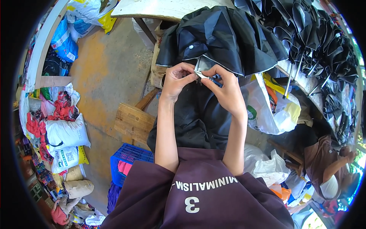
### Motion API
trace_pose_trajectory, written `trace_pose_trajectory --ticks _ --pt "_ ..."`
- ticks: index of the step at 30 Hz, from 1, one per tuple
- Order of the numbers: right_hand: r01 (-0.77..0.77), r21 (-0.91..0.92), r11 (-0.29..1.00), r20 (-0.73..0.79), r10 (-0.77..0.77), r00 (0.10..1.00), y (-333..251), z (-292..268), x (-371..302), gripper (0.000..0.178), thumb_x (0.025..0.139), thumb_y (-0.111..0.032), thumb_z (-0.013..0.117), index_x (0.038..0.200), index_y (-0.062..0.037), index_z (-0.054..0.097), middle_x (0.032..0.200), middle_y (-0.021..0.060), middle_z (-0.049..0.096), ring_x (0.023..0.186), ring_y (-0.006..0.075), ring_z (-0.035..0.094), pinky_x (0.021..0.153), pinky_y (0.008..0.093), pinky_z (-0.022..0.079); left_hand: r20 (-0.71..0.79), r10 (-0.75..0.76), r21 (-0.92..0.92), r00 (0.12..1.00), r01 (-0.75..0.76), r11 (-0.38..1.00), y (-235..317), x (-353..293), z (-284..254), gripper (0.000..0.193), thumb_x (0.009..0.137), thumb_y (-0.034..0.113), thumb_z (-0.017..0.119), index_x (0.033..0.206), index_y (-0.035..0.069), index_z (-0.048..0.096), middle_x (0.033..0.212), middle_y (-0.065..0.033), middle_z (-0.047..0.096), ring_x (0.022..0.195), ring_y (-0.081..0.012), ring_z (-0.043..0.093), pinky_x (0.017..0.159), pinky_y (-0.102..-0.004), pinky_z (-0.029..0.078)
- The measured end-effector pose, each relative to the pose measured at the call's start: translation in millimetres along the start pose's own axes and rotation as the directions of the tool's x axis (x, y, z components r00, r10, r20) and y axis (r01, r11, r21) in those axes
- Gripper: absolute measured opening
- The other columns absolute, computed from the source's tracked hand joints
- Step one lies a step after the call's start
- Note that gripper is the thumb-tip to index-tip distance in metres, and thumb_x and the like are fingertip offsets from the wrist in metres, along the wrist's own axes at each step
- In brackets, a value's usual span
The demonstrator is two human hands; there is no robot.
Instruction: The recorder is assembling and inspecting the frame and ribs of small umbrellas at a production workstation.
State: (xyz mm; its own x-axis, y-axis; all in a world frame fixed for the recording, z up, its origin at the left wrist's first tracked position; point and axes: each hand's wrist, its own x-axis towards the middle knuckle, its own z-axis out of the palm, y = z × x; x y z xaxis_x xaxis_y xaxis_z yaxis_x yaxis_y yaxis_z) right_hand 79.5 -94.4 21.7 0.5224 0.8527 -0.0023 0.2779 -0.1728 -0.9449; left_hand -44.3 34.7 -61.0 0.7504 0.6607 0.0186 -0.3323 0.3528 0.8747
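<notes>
A black umbrella [213, 34] with pale edging lies loosely spread over my knees, its silvery underside showing at the near edge. My left hand [176, 81] pinches that near edge between thumb and forefinger. Close against it, my right hand [227, 87] is closed, thumb and forefinger on a small white piece [201, 74] at the umbrella's edge. Something slim and dark blue [218, 81] shows within the right hand's curled fingers; its kind is hidden. The fingertips of both hands almost meet.
Several black folded umbrellas [305, 34] with metal shafts are heaped at the right. A white table [152, 8] stands ahead. Nearby are a wooden stool [134, 123], a blue crate [126, 158] and a plastic bag [263, 108]. Sacks line the left; another person [324, 164] sits at right.
</notes>
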Motion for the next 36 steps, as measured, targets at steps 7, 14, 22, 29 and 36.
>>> trace_pose_trajectory --ticks 7,14,22,29,36 --pt "-0.038 -0.031 0.999 0.023 0.039 0.999 -8 -2 0 0.017 0.085 -0.008 0.075 0.093 0.0037 0.066 0.091 0.0060 0.072 0.079 0.0143 0.059 0.075 0.0274 0.047 0.010 0.007 0.007 1.000 -0.007 1.000 -3 1 0 0.015 0.079 -0.008 0.075 0.090 0.000 0.071 0.099 -0.0095 0.070 0.085 -0.0138 0.061 0.081 -0.0237 0.048" --pt "0.033 -0.076 0.997 0.176 -0.019 0.984 -5 -22 16 0.015 0.084 -0.005 0.075 0.091 0.0043 0.066 0.091 0.0075 0.072 0.078 0.0164 0.061 0.075 0.0293 0.049 0.024 0.020 0.001 1.000 -0.020 1.000 -3 2 -1 0.015 0.079 -0.008 0.075 0.090 0.001 0.071 0.097 -0.0081 0.070 0.083 -0.0130 0.059 0.080 -0.0231 0.046" --pt "0.067 -0.068 0.995 0.332 -0.041 0.942 -1 -32 37 0.014 0.084 -0.005 0.075 0.090 0.0031 0.066 0.093 0.0065 0.072 0.082 0.0134 0.059 0.078 0.0271 0.048 0.014 0.013 -0.022 1.000 -0.013 1.000 -4 3 -1 0.014 0.079 -0.007 0.075 0.090 0.001 0.071 0.096 -0.0069 0.070 0.082 -0.0124 0.059 0.080 -0.0228 0.045" --pt "0.179 -0.071 0.981 0.443 -0.130 0.887 -2 -35 58 0.013 0.082 -0.003 0.075 0.088 0.0039 0.066 0.085 0.0076 0.070 0.076 0.0168 0.060 0.075 0.0291 0.050 0.022 0.013 -0.038 1.000 -0.013 0.999 -6 2 -4 0.013 0.079 -0.006 0.076 0.088 0.001 0.072 0.095 -0.0066 0.070 0.081 -0.0121 0.059 0.078 -0.0223 0.045" --pt "0.147 -0.087 0.985 0.520 -0.081 0.850 -12 -40 67 0.012 0.082 -0.003 0.075 0.088 0.0024 0.066 0.089 0.0072 0.071 0.078 0.0161 0.059 0.075 0.0297 0.050 0.017 -0.002 -0.069 1.000 0.003 0.998 -10 2 -4 0.013 0.079 -0.006 0.076 0.088 0.001 0.072 0.095 -0.0065 0.070 0.081 -0.0117 0.059 0.078 -0.0215 0.045"
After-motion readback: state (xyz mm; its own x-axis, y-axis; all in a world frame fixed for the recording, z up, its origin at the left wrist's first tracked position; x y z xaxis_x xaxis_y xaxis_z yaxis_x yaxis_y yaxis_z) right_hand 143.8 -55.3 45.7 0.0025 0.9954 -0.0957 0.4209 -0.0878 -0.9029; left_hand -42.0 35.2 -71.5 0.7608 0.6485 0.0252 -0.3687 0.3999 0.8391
